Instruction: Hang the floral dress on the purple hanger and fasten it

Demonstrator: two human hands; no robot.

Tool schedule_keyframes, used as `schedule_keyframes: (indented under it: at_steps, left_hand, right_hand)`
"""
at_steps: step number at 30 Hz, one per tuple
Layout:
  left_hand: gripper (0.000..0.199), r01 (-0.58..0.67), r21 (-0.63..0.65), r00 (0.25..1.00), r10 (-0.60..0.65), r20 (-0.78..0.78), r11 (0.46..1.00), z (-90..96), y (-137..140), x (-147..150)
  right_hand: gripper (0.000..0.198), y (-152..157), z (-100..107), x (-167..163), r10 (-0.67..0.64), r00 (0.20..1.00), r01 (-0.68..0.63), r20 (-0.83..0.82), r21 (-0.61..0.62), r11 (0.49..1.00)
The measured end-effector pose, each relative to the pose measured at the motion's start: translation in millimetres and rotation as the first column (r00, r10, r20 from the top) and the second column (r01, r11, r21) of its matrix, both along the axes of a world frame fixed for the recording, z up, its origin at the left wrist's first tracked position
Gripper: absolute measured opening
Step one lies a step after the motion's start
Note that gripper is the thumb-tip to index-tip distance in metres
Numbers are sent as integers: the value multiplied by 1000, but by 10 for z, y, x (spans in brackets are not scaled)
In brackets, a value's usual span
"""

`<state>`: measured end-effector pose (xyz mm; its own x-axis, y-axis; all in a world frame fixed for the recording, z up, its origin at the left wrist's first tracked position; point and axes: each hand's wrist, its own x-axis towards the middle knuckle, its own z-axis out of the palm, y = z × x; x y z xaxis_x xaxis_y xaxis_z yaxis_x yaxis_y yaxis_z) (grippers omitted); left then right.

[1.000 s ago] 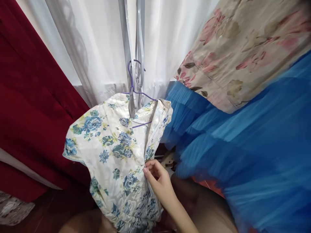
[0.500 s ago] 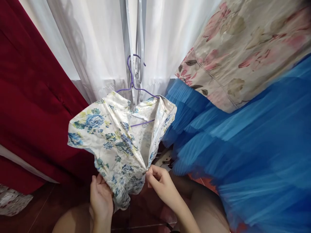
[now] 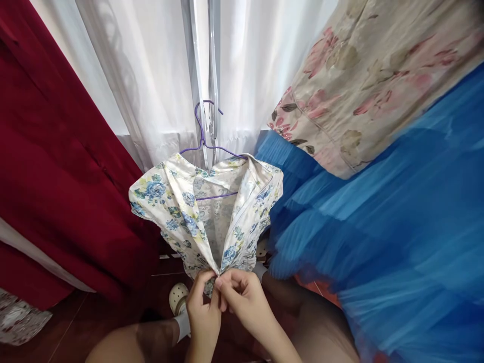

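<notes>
At the far left hung a red curtain (image 3: 49,166), its edge close beside the floral dress (image 3: 212,212); dark wooden floor (image 3: 75,327) showed below. The dress hung on a purple hanger (image 3: 204,146) before a white sheer curtain (image 3: 151,75), its back opening spread. The left hand (image 3: 202,315) and right hand (image 3: 244,302) met at the bottom of that opening, fingertips pinching the fabric edges together. A blue tulle skirt (image 3: 378,227) crowded the right, under a pink-flowered garment (image 3: 370,75).

place: home, clothes corner | signs: hung dresses (image 3: 397,201), sheer curtain (image 3: 151,75), wooden floor (image 3: 75,327)
</notes>
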<state>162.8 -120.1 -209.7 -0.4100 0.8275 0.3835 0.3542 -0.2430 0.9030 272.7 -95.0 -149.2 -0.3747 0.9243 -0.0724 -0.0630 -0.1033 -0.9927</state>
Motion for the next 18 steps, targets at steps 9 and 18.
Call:
schedule_keyframes:
  at_steps: [9,18]
  left_hand:
    - [11,180,-19,965,-180,-193,984,217,-12,-289]
    - [16,348,-173,894,-382,-234,921,203,86,-410]
  right_hand:
    - [32,650,917,-312,-143,988,152,-60,222,963]
    - [29,1339,1721,-581,-213,963,268,-166,473,840]
